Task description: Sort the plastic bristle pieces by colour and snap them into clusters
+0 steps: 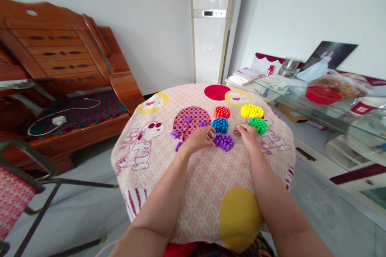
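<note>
On the cloth-covered round table point(205, 188), upright pegs stand grouped by colour: red point(222, 112), yellow point(252, 111), blue point(220, 125), green point(257, 125) and purple point(223, 142). Several loose purple pieces point(175, 134) lie further left on the dark pink circle. My left hand point(199, 139) is at the left edge of the purple group, fingers bent and apart, with nothing visible between them. Between the blue and green groups rests my right hand point(245, 134), its fingers curled together; whatever they might hold is hidden.
A wooden bench point(60, 56) with a white charger and cable stands at the left, near a pink woven chair point(15, 196). Along the right runs a glass-topped cabinet point(325, 108) bearing a red bowl point(324, 94), papers and a photo. A tall white unit point(209, 44) stands behind.
</note>
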Demonstrator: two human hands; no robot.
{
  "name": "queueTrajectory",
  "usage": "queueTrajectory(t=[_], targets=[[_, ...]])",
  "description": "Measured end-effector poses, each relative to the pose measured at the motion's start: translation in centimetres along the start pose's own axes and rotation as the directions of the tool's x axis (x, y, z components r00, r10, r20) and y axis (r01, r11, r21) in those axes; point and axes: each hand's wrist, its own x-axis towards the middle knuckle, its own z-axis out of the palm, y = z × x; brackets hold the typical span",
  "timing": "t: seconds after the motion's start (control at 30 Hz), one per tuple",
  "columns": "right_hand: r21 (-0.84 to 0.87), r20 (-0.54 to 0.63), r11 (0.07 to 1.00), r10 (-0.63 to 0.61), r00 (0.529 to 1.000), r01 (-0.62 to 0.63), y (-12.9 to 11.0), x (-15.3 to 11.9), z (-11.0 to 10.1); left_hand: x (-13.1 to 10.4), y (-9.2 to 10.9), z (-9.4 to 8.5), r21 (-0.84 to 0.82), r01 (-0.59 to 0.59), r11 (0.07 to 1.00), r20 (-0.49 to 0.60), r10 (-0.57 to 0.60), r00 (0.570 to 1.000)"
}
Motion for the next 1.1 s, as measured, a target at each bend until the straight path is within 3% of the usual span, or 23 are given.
queueTrajectory(t=[0.1,0.2,0.27,0.37,0.5,0.7,0.93,1.1], targets=[[0.003,0.005,1.000,-0.001,1.000,0.001,0.1,0.0,0.0,-0.4,-1.2,-2.2,0.068,0.012,0.998,-0.143,-0.002,0.990],[0.001,0.011,1.000,-0.004,1.000,0.004,0.2,0.0,0.0,-0.3,-3.3,-3.9,0.182,0.119,0.976,-0.416,-0.033,0.909],[-0.001,0.007,1.000,-0.005,1.000,0.005,0.3,0.1,0.0,0.1,-4.7,-4.4,0.258,0.170,0.951,-0.504,-0.017,0.863],[0.002,-0.002,1.000,-0.010,1.000,0.010,0.4,0.1,0.0,0.9,-6.3,-4.1,0.329,0.176,0.928,-0.472,0.000,0.882],[0.011,-0.002,1.000,-0.014,1.000,0.014,0.0,-0.1,0.0,1.5,-6.7,-3.4,0.380,0.206,0.902,-0.387,-0.047,0.921],[0.018,0.001,1.000,-0.012,1.000,0.012,-0.3,-0.2,0.0,0.6,-5.8,-3.8,0.367,0.384,0.847,-0.420,-0.217,0.881],[0.020,0.000,1.000,-0.014,1.000,0.014,-0.2,-0.1,-0.1,-1.0,-4.0,-4.3,0.435,0.267,0.860,-0.274,-0.156,0.949],[0.003,-0.008,1.000,-0.022,1.000,0.022,-0.1,-0.1,0.0,-1.0,-1.6,-4.0,0.222,0.146,0.964,-0.325,-0.068,0.943]])
